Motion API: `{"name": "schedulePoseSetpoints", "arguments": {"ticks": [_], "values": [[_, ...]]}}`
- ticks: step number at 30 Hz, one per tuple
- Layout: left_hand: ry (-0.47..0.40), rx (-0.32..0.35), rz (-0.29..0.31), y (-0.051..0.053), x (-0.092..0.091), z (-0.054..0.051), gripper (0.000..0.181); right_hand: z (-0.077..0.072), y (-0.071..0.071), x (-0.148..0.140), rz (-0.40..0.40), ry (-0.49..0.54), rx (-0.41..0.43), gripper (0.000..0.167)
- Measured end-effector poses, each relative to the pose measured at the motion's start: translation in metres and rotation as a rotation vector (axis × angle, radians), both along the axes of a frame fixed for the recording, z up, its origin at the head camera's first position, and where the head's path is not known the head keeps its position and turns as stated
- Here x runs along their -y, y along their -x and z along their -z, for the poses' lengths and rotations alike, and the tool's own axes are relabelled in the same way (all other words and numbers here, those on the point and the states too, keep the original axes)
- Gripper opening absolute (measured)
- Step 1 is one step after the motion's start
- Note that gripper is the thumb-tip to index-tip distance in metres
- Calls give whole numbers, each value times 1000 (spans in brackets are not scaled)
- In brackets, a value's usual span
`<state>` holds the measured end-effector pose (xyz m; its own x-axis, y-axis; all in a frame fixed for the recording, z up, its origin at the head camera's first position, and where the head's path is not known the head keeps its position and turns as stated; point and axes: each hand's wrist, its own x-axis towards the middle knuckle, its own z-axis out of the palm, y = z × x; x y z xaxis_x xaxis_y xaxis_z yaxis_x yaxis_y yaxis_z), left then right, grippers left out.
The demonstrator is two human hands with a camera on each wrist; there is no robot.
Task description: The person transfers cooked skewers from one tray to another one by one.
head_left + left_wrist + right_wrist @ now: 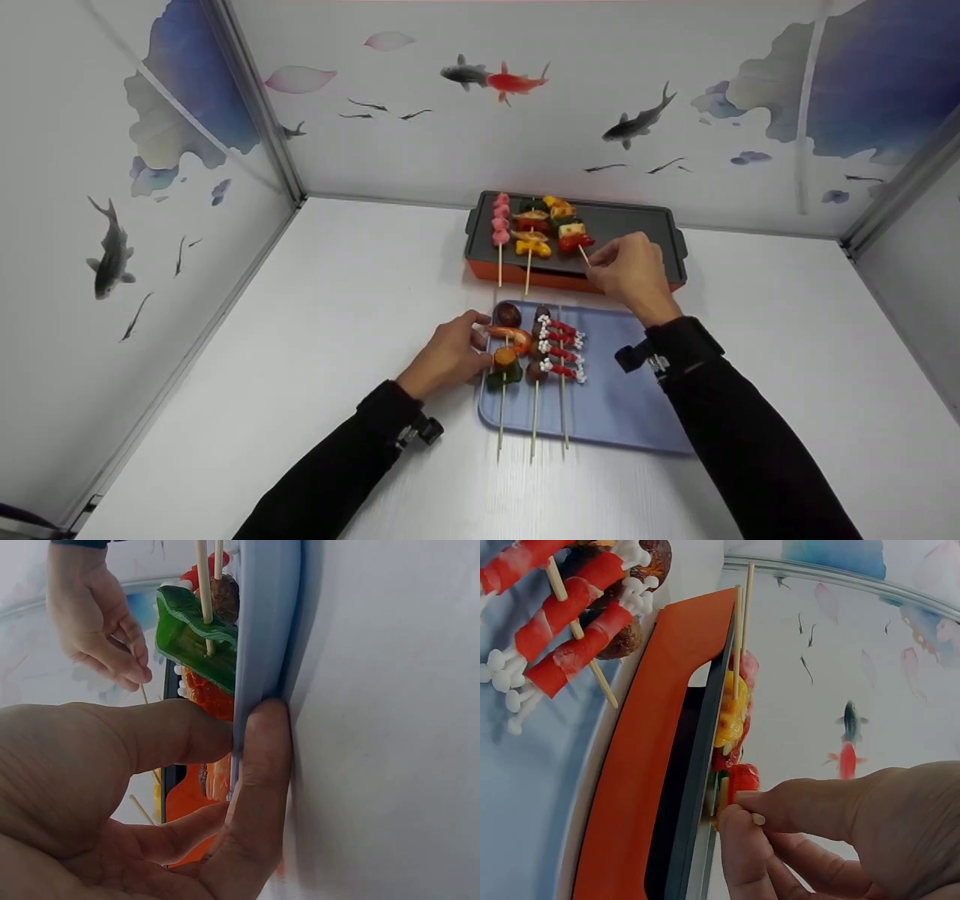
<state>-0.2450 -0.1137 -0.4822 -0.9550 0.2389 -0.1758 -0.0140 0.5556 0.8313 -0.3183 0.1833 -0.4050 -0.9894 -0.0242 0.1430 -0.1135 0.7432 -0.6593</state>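
Observation:
My right hand (631,276) pinches the stick end of a skewer with red, white and yellow pieces (571,231), which lies on the dark grill plate (630,225). In the right wrist view that hand (810,829) holds the stick between thumb and finger. My left hand (448,355) is at the left rim of the blue tray (600,435); the left wrist view shows the hand (150,787) gripping the tray rim (262,630) between thumb and fingers. Beside it on the tray lies a skewer with shrimp (511,336), an orange piece and green pepper (199,637).
A pink skewer (501,219) and a skewer with yellow and red pieces (531,225) lie on the grill's left part. On the tray are a skewer of brown balls (537,369) and one with red-and-white pieces (562,352). Printed walls stand behind and beside the table (337,285).

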Motion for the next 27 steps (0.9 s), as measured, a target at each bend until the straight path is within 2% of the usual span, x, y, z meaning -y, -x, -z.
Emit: {"name": "schedulePoseSetpoints", "arguments": {"ticks": [8, 15, 19, 27], "values": [[12, -5, 0, -2, -1, -2, 63, -11, 1, -11, -36, 19, 176, 21], [20, 10, -18, 0, -2, -1, 64, -14, 2, -19, -61, 103, 320, 26], [27, 6, -17, 1, -2, 0, 65, -12, 1, -22, -56, 125, 351, 28], [18, -15, 0, 0, 0, 1, 69, -1, -4, -25, -73, 180, 341, 26]]}}
